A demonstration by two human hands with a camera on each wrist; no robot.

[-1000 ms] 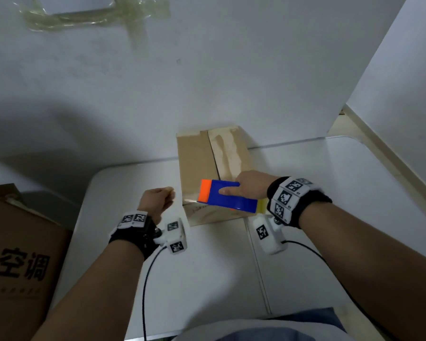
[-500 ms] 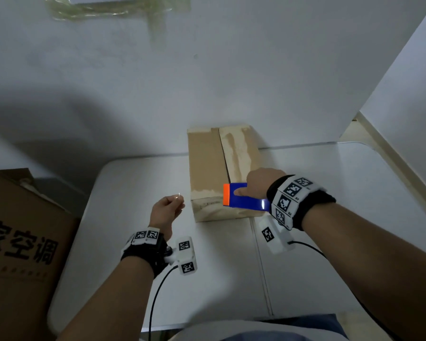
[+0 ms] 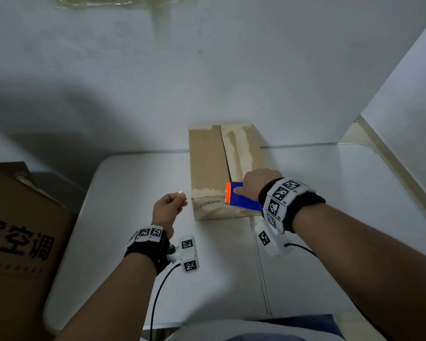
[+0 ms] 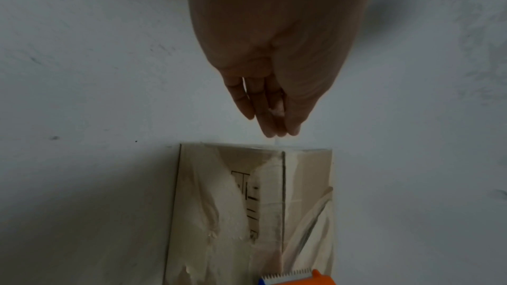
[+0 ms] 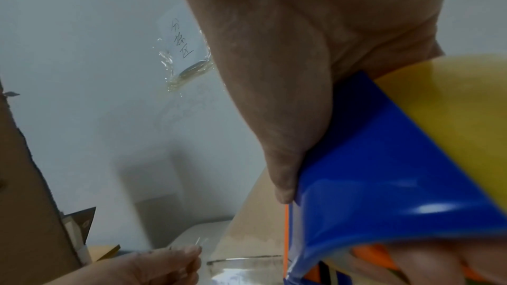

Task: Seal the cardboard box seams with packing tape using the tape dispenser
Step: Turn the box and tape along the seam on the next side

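Note:
A long cardboard box (image 3: 214,168) lies on the white table (image 3: 342,193), its centre seam running away from me. My right hand (image 3: 258,185) grips the blue and orange tape dispenser (image 3: 239,198) against the box's near end, just right of the seam. In the right wrist view the thumb lies on the blue body (image 5: 384,181) beside the yellow tape roll (image 5: 466,105). My left hand (image 3: 170,205) hovers just left of the box's near corner and pinches the clear tape end (image 3: 181,192). A clear tape strip (image 5: 241,266) runs from it toward the dispenser. The serrated blade (image 4: 288,276) shows by the box (image 4: 247,214).
A big brown carton (image 3: 17,242) with printed characters stands left of the table. A white wall rises right behind the box, with a taped paper note (image 5: 178,40) on it. A white partition (image 3: 404,107) closes the right side. Bare table lies on both sides of the box.
The dispenser has slid right along the box's near end, from left of the seam to just right of it. My left hand has drawn slightly back from the corner, still pinching the tape.

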